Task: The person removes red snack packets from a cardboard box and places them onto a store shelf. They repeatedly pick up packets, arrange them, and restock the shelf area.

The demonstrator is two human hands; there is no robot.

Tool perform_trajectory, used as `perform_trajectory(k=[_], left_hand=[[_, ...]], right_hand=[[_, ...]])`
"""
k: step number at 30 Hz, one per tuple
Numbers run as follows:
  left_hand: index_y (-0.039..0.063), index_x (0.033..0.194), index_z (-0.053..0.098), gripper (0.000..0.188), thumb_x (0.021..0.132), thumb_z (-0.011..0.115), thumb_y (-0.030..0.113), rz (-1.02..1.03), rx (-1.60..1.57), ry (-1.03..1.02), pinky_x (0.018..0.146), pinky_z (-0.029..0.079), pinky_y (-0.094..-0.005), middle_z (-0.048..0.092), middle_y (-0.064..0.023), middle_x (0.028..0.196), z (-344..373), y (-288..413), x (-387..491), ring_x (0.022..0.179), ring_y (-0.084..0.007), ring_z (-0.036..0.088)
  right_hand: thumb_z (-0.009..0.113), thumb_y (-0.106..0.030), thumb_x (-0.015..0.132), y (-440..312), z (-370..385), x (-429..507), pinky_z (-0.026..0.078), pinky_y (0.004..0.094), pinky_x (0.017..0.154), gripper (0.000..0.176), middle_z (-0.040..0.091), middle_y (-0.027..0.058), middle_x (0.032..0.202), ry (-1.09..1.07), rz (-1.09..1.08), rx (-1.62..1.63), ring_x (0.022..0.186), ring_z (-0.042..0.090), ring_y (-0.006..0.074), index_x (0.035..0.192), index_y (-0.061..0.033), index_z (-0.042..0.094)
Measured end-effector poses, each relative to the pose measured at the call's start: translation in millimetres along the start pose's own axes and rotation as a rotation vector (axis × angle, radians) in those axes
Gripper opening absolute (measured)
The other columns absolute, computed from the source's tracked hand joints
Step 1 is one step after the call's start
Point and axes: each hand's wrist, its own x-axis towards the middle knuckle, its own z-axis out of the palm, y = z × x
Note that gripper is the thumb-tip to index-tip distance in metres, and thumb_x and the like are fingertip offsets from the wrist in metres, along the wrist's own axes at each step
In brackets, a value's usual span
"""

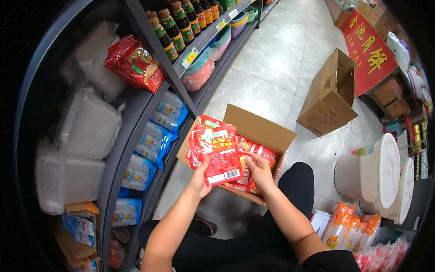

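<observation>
A stack of flat red packets [222, 154] with printed backs and a barcode is in my left hand [199, 178], thumb on top. The stack is held over the near left part of an open cardboard box [260, 127]. More red packets [265, 151] fill that box, partly hidden by the stack and my hands. Just right of the stack, my right hand [261, 171] pinches the edge of a red packet between thumb and fingers. Most of that packet overlaps the others, so its full outline cannot be made out.
A dark metal shelf [131, 112] runs along the left, holding red bags [136, 64], blue-wrapped packs [146, 142], sauce bottles [173, 30] and plastic basins [200, 71]. Right of the box stand a tall open carton [319, 98], white lidded buckets [360, 170] and wrapped plastic cups [343, 227].
</observation>
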Motion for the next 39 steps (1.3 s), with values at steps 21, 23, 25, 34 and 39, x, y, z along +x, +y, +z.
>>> perform_trajectory(k=[21,23,25,34,39], left_hand=[[0.005,0.144,0.043,0.048,0.104,0.056,0.028,0.201,-0.108,0.060,0.109,0.047,-0.0492,0.056,-0.0141,0.142,10,17,-23,0.129,-0.0290,0.057],[0.005,0.145,0.043,0.048,0.104,0.056,0.028,0.252,-0.039,0.095,0.109,0.046,-0.0479,0.056,-0.0138,0.142,14,18,-28,0.129,-0.0284,0.057],[0.006,0.148,0.040,0.059,0.104,0.049,0.045,0.303,-0.001,0.053,0.111,0.045,-0.0464,0.053,-0.0130,0.145,6,14,-27,0.131,-0.0270,0.055],[0.008,0.151,0.033,0.068,0.104,0.043,0.055,0.324,0.127,0.051,0.108,0.047,-0.0499,0.048,-0.0135,0.149,41,26,-42,0.133,-0.0303,0.052],[0.006,0.148,0.033,0.058,0.106,0.043,0.045,0.388,0.073,0.153,0.101,0.051,-0.0646,0.050,-0.0171,0.147,36,58,-45,0.133,-0.0375,0.052]], right_hand=[[0.057,-0.013,0.103,-79,62,-40,0.039,0.0401,0.112,0.029,0.061,0.0161,0.135,-0.133,-0.510,0.008,0.124,0.058,0.0241,0.128,0.0013,0.063],[0.071,-0.017,0.092,-83,70,-48,0.033,0.0466,0.116,0.036,0.059,0.0168,0.133,-0.331,-0.687,-0.502,0.128,0.054,0.0293,0.124,-0.0014,0.065],[0.083,-0.025,0.078,-84,81,-55,0.030,0.0505,0.118,0.055,0.055,0.0163,0.129,-0.385,-0.627,-0.608,0.129,0.048,0.0325,0.124,-0.0025,0.065],[0.083,-0.009,0.077,-44,87,-36,0.045,0.0441,0.108,0.085,0.046,0.0182,0.141,-0.223,-0.178,0.030,0.130,0.050,0.0303,0.145,-0.0005,0.033],[0.068,0.005,0.086,-41,43,-23,0.053,0.0485,0.102,0.049,0.065,0.0165,0.126,-0.195,0.246,0.608,0.116,0.065,0.0307,0.132,0.0007,0.053]])
